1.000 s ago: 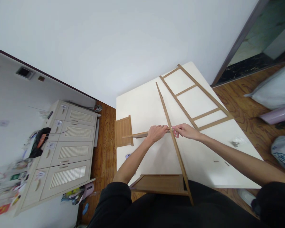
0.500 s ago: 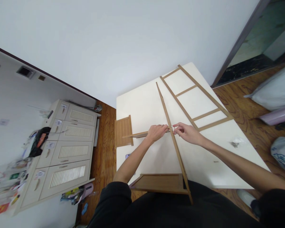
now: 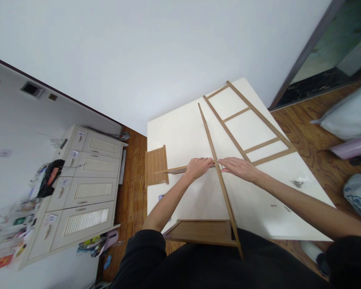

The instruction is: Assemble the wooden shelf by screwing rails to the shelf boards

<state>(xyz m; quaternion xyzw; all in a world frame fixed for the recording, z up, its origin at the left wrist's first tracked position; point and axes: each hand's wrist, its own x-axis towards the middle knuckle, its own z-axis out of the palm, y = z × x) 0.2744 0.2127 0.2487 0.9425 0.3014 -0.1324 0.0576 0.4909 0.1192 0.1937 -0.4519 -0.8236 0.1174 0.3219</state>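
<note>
A long narrow wooden side frame (image 3: 224, 186) stands on edge across the white table (image 3: 180, 134). My left hand (image 3: 198, 167) is closed round the end of a thin wooden board (image 3: 177, 169) and presses it to the frame's middle from the left. On the opposite side, my right hand (image 3: 239, 167) has its fingers stretched out, with the fingertips at a small shiny metal piece (image 3: 217, 161) in the joint. Whether that is a screw or a key cannot be made out. A wooden panel (image 3: 203, 231) joins the frame's near end, close to my body.
A ladder-like wooden frame (image 3: 237, 114) lies flat at the right. A slatted wooden panel (image 3: 156, 166) overhangs the left edge. A small clear bag of hardware (image 3: 299, 182), small loose pieces (image 3: 273, 205) and a partly hidden phone (image 3: 161, 197) lie on the table. White cabinets (image 3: 90, 188) stand at left.
My right hand's fingers have straightened from a bent pinch at the small metal piece. My left hand, the board and the standing frame have stayed in place.
</note>
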